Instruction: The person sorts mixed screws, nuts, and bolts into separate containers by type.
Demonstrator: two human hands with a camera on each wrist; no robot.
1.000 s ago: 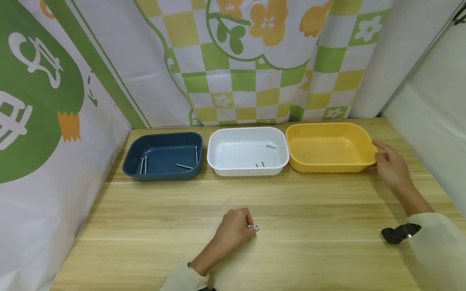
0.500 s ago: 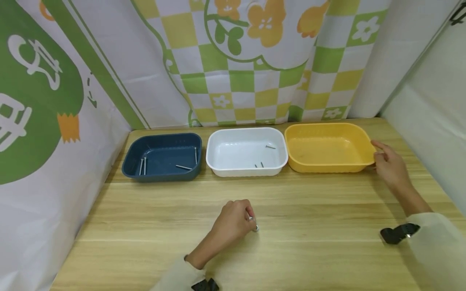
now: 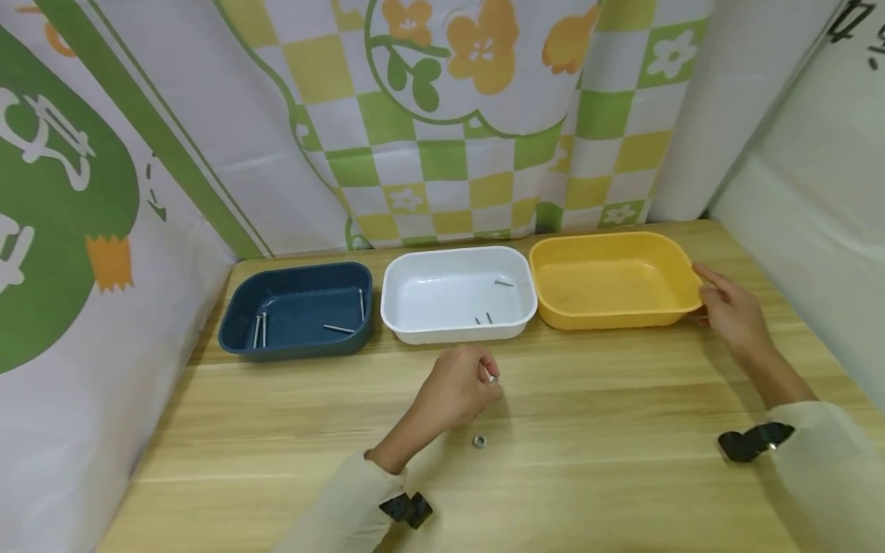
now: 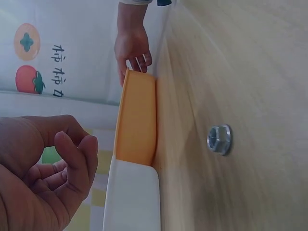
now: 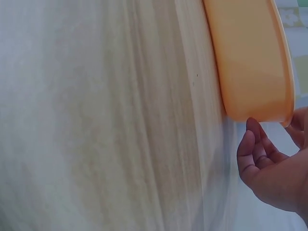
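My left hand (image 3: 462, 389) is raised over the table in front of the white bin (image 3: 415, 336), pinching a small shiny metal piece (image 3: 492, 379), probably a nut. The fingers hide that piece in the left wrist view. Below the hand, a flanged hex nut (image 4: 219, 139) lies on the wood; the head view shows the same nut (image 3: 479, 442) from above. At the far right, my right hand (image 3: 736, 316) holds the end of the yellow bin (image 3: 615, 319), with fingertips (image 5: 252, 126) against its end wall and a digit at the rim.
A dark blue bin (image 3: 297, 352) at the left holds several long bolts (image 3: 265, 330). A few short screws (image 3: 503, 283) lie in the white bin, which stands close against the yellow one. Printed cloth (image 3: 442, 161) hangs behind the table.
My left hand has lifted and moved forward toward the white bin, carrying one small metal piece and leaving the flanged nut on the table. The right hand stays at the yellow bin.
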